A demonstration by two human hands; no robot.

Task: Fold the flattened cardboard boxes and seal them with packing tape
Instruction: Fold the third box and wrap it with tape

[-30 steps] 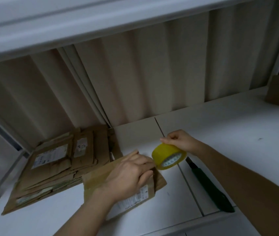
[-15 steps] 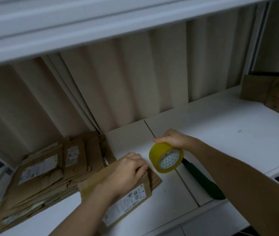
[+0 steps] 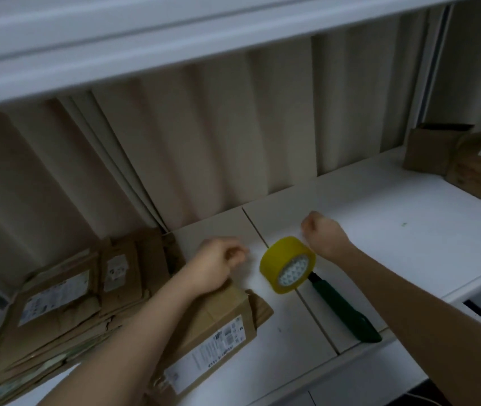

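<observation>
Left hand [image 3: 214,266] pinches tape end above the folded box [image 3: 218,326]; at its 3 o'clock, right hand [image 3: 322,234], curled, carries the yellow tape roll [image 3: 287,265].

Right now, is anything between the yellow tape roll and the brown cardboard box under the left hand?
Nothing visible. Bare white tabletop separates the yellow tape roll from the brown cardboard box. The green-handled knife lies on the roll's far side.

yellow tape roll [image 3: 287,263], patterned core; green, maybe knife [image 3: 346,313].
</observation>
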